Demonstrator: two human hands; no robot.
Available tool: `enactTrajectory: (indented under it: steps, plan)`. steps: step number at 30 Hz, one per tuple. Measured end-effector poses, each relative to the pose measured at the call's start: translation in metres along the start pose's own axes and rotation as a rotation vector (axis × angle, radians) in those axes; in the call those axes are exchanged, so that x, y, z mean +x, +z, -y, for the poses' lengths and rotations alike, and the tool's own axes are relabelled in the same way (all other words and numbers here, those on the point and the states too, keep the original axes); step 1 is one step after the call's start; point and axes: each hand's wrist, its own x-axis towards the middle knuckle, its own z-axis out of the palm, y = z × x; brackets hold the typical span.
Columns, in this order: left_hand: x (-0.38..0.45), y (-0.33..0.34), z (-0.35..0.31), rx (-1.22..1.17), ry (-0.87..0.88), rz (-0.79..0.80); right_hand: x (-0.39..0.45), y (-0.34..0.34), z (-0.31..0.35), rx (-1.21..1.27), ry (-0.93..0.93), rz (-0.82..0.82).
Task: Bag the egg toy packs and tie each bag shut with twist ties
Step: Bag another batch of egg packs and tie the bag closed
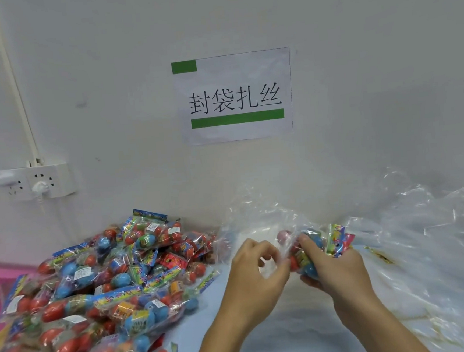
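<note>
My right hand grips a bundle of egg toy packs with red and blue eggs and colourful header cards, held low at centre right. A clear plastic bag billows up around the bundle. My left hand pinches the bag's film just left of the packs. A large heap of egg toy packs lies on the table to the left. Gold twist ties lie on the plastic right of my right hand.
A pile of clear plastic bags covers the table's right side. The white wall behind carries a paper sign and a power strip at the left. A pink object sits at the far left edge.
</note>
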Motion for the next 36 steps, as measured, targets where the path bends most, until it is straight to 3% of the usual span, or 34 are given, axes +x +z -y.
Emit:
enactTrajectory:
  steps: [8, 10, 15, 18, 21, 25, 31, 36]
  plan:
    - [0.002, 0.005, -0.004, -0.113, 0.071, -0.192, -0.003, -0.001, -0.002, -0.129, -0.110, 0.347]
    - [0.002, 0.005, -0.006, -0.084, 0.141, -0.210, -0.002, 0.001, -0.005, -0.134, -0.119, 0.306]
    - [-0.006, 0.013, -0.023, -0.079, 0.283, -0.136, 0.009, 0.000, -0.017, -0.027, -0.066, 0.032]
    - [-0.008, 0.015, -0.025, -0.129, 0.228, -0.195, 0.008, 0.000, -0.012, 0.152, -0.006, 0.022]
    - [-0.007, 0.015, -0.026, -0.261, 0.113, -0.357, 0.005, 0.001, -0.003, 0.343, 0.048, 0.048]
    - [-0.006, 0.016, -0.022, -0.256, 0.010, -0.533, 0.002, 0.002, 0.000, 0.394, 0.073, 0.080]
    - [-0.005, 0.018, -0.018, -0.244, -0.056, -0.251, -0.001, 0.004, -0.002, 0.203, -0.039, 0.212]
    - [-0.005, 0.016, -0.019, -0.277, 0.047, -0.306, 0.000, 0.004, -0.006, 0.092, -0.124, 0.202]
